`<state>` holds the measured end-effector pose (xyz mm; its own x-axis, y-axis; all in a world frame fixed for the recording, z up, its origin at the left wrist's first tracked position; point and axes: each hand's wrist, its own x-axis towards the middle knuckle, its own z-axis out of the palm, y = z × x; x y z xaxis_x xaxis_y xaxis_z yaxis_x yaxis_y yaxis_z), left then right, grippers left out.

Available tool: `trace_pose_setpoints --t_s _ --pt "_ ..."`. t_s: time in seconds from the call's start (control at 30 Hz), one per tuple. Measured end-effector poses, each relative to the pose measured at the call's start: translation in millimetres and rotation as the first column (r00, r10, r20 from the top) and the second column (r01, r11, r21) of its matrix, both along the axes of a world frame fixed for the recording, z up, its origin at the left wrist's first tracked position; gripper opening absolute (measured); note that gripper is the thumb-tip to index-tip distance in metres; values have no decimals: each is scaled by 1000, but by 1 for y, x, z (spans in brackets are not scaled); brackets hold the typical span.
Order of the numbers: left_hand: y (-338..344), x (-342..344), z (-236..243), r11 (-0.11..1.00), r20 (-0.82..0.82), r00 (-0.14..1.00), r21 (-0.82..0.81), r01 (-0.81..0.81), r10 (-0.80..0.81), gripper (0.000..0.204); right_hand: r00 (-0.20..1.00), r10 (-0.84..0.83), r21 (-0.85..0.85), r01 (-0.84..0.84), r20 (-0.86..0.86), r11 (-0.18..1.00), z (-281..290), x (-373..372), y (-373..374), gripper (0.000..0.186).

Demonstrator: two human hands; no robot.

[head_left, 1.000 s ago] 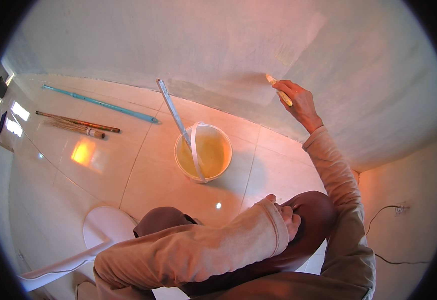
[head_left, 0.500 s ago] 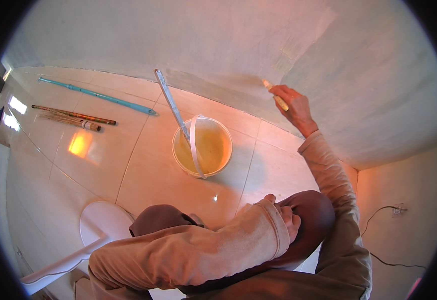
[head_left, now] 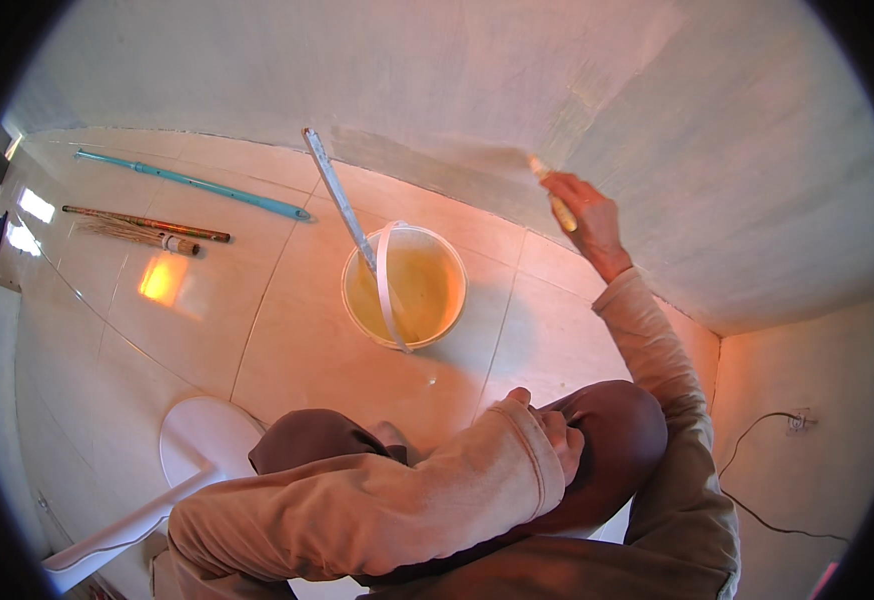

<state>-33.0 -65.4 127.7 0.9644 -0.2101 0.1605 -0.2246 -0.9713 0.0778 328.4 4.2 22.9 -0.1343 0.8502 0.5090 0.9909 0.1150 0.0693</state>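
My right hand [head_left: 587, 225] is closed round the handle of a paintbrush [head_left: 560, 208], its pale bristles close to the grey wall [head_left: 437, 75] just above the floor line. A damp-looking darker streak runs left along the wall from the brush. My left hand [head_left: 557, 437] rests on my right knee with its fingers curled, and nothing shows in them. In front of me stands a white bucket [head_left: 350, 312] with yellowish liquid inside. Its handle stands up across the opening, and a long, grey, paint-marked stick [head_left: 332, 185] leans in it.
Across the tiled floor [head_left: 277, 320] at left lie a teal pole [head_left: 197, 183], a thin patterned stick [head_left: 147, 223] and a straw hand broom [head_left: 142, 237]. By my left knee is a white round base [head_left: 197, 435] with a white post. A cable [head_left: 757, 428] runs from an outlet at right.
My right hand and the brush have shifted very slightly right. My left hand has slid a little left and up on the knee. The bucket and floor tools stay put.
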Motion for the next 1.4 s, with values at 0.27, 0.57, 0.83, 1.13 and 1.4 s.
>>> trace_pose_setpoints --t_s 0.27,0.57,0.83,1.13,1.4 --pt "5 9 19 996 -264 962 30 80 -69 61 996 -84 -30 83 -23 996 -19 14 10 46" --pt "2 15 -3 998 -128 991 -43 43 -48 51 990 -88 157 70 109 985 105 7 6 38" --pt "0 21 0 998 -196 980 -56 1 -12 44 975 -54 333 -21 215 943 177 12 5 34" --pt "-1 17 4 998 -185 983 -64 -18 6 48 917 -129 177 65 378 982 58 1 13 38" --pt "0 11 3 989 -239 970 -146 17 -53 54 946 -109 0 115 305 993 -44 -2 10 27"
